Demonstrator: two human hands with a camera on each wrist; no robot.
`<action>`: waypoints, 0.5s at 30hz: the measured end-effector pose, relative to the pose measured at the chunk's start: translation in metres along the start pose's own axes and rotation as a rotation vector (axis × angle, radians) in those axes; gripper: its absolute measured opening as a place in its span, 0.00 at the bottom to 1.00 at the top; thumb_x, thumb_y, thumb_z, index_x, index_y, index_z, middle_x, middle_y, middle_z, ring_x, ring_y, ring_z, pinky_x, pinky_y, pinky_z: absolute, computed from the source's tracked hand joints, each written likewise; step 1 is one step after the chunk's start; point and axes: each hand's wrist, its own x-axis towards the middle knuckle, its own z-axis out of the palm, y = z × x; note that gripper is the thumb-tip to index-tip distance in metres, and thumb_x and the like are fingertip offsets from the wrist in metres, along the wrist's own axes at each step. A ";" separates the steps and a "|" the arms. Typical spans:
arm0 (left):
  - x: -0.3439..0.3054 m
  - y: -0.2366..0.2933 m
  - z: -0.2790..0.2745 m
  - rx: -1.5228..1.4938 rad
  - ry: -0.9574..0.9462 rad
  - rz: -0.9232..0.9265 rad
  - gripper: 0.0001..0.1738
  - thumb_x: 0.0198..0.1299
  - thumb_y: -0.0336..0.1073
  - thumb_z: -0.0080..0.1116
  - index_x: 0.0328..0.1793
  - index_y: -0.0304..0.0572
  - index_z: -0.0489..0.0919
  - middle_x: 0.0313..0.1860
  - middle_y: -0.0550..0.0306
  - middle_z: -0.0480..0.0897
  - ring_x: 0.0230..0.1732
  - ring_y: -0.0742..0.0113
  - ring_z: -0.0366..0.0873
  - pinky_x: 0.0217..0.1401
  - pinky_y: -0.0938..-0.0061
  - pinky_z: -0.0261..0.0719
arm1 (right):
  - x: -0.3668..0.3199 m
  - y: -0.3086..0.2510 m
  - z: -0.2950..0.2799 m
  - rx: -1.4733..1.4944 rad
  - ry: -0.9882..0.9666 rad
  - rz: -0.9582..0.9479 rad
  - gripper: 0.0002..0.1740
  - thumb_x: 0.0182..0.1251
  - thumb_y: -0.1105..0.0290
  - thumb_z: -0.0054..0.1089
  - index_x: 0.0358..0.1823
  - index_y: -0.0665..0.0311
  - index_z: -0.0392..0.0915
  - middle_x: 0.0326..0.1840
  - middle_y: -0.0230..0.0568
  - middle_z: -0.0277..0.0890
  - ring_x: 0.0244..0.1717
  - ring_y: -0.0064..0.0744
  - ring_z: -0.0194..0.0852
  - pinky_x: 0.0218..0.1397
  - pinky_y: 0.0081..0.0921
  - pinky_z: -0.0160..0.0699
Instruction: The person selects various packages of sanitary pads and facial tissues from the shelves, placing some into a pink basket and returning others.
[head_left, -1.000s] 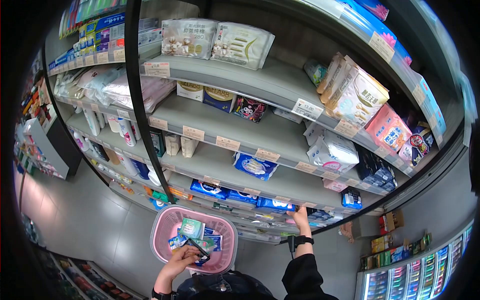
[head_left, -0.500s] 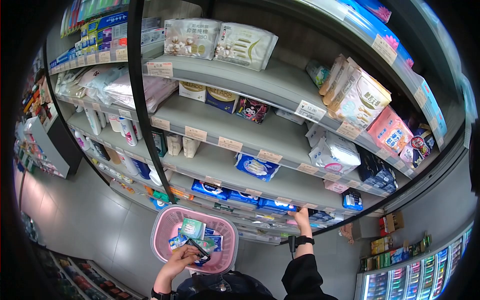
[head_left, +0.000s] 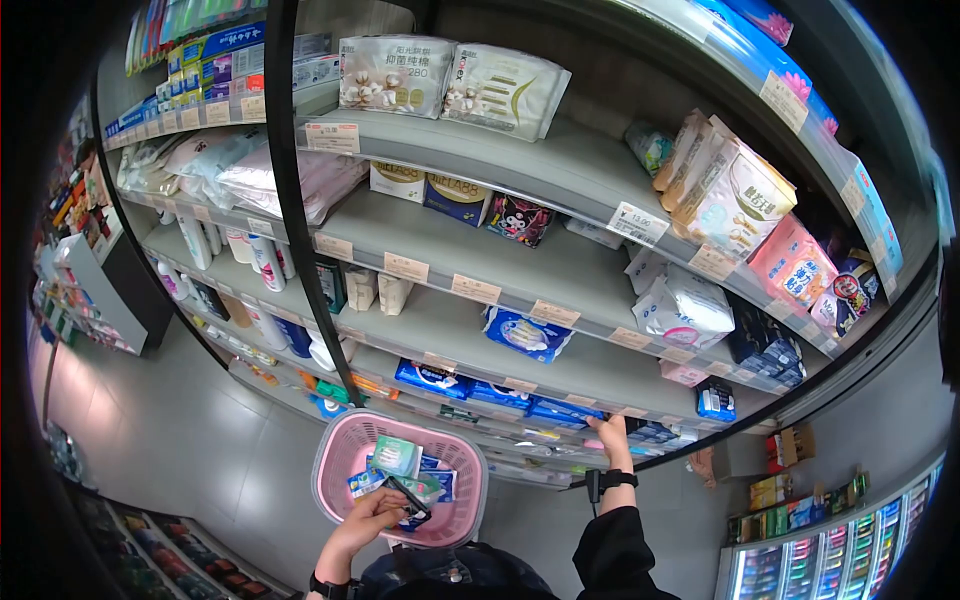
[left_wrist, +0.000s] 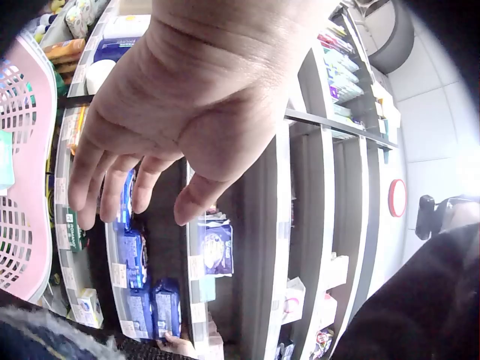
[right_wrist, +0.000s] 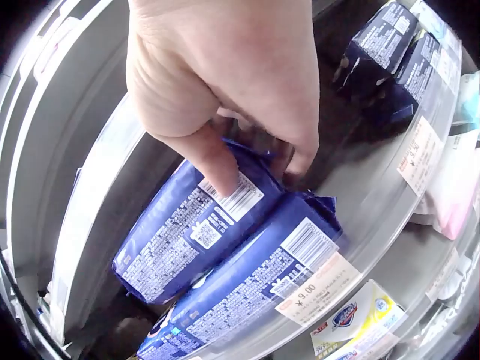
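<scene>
In the right wrist view, my right hand (right_wrist: 225, 82) grips the end of a blue pack of sanitary pads (right_wrist: 202, 217), thumb on its printed side and fingers behind. A second blue pack (right_wrist: 262, 277) lies against it, at the shelf edge above a 9.00 price tag. In the head view, my right hand (head_left: 611, 440) is at the end of the row of blue packs. My left hand (left_wrist: 187, 105) hangs with loosely bent fingers and nothing between thumb and fingers in its wrist view; in the head view it overlaps the pink basket (head_left: 335, 450) and a dark strip across it.
The basket holds a green pack (head_left: 397, 456) and several blue packs. Curved shelves carry white cotton packs (head_left: 395, 75), boxes (head_left: 455, 198) and a blue pack (head_left: 526, 333). A black upright post (head_left: 300, 200) divides the shelves. Bright drink shelves (head_left: 830, 550) stand at lower right.
The head view has turned slightly, so shelves, basket and hands all shift to the right in it. My right hand stays at the blue packs, the left over the basket.
</scene>
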 end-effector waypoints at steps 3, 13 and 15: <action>0.001 0.001 -0.002 -0.034 0.009 -0.012 0.16 0.62 0.27 0.55 0.56 0.34 0.73 0.53 0.54 0.79 0.57 0.68 0.76 0.59 0.76 0.73 | -0.002 -0.003 0.000 0.032 0.007 0.034 0.27 0.53 0.82 0.64 0.58 0.67 0.72 0.49 0.43 0.78 0.45 0.34 0.76 0.38 0.30 0.79; 0.040 -0.055 -0.054 0.064 0.015 -0.128 0.24 0.64 0.44 0.57 0.60 0.35 0.72 0.59 0.45 0.76 0.59 0.53 0.76 0.60 0.63 0.74 | -0.038 0.060 -0.003 0.023 0.374 -0.401 0.17 0.67 0.77 0.52 0.57 0.64 0.68 0.49 0.40 0.73 0.39 0.28 0.75 0.43 0.25 0.79; 0.061 -0.104 -0.082 0.134 0.079 -0.079 0.25 0.62 0.45 0.57 0.61 0.39 0.74 0.56 0.48 0.78 0.54 0.55 0.77 0.56 0.63 0.77 | -0.073 0.072 0.003 -0.080 0.400 -0.443 0.08 0.71 0.67 0.52 0.40 0.65 0.73 0.32 0.40 0.79 0.34 0.31 0.76 0.42 0.29 0.76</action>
